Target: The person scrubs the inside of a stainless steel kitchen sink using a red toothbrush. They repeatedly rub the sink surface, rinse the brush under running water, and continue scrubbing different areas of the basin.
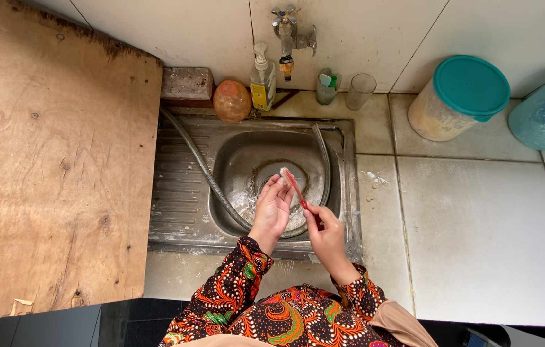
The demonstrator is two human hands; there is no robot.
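Steel sink point(182, 212) below, the right hand point(327, 238) pinches a red toothbrush point(294, 186) whose bristles the left hand point(272, 209), fingers loosely open, best rubs gently.

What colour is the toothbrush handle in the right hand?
Red, seen in the head view: the toothbrush is held by the right hand over the sink.

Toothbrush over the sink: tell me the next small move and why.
Probably carry the toothbrush up under the tap. The right hand pinches its handle, the left hand fingers touch the bristle end over the sink, and no water visibly runs.
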